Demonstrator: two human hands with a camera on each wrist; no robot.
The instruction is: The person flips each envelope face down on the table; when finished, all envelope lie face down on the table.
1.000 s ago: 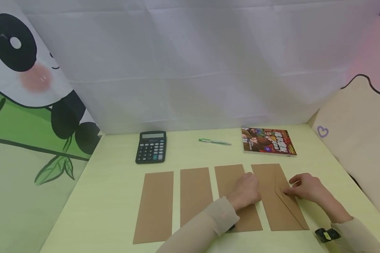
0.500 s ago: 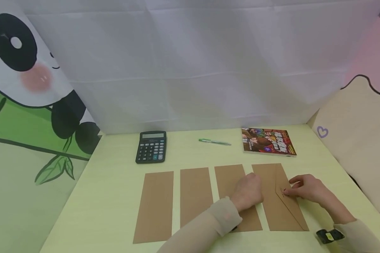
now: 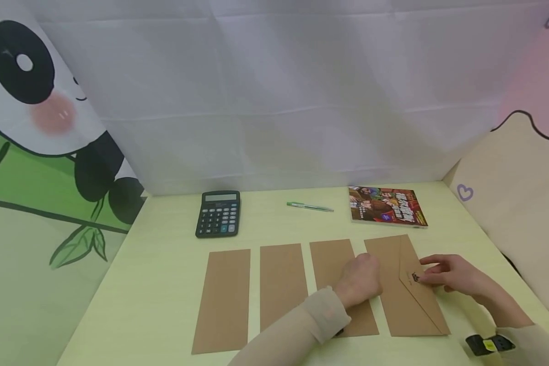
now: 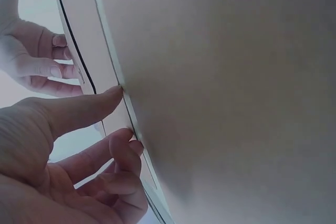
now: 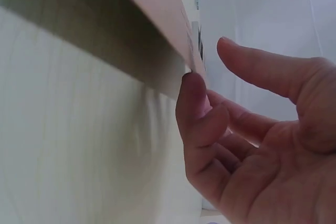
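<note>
Four brown envelopes lie in a row on the table; the rightmost envelope (image 3: 402,305) shows its flap lines and a small dark print. My left hand (image 3: 359,279) reaches over the third envelope (image 3: 331,256) and pinches the left edge of the rightmost one. In the left wrist view, the thumb and curled fingers of that left hand (image 4: 79,150) meet at this edge. My right hand (image 5: 262,129) is at its right edge, which stands raised off the table. Its fingers touch the edge from beneath, while the thumb is held apart from the paper.
Two more envelopes (image 3: 221,300) (image 3: 281,279) lie to the left. Behind the row are a black calculator (image 3: 218,213), a green pen (image 3: 309,206) and a colourful book (image 3: 388,206). A white cloth (image 3: 265,101) hangs along the table's back.
The right hand has shifted slightly right and its thumb has come off the flap, uncovering the dark print. The rightmost envelope has turned a little, its right edge lifting. The left hand barely moved.
</note>
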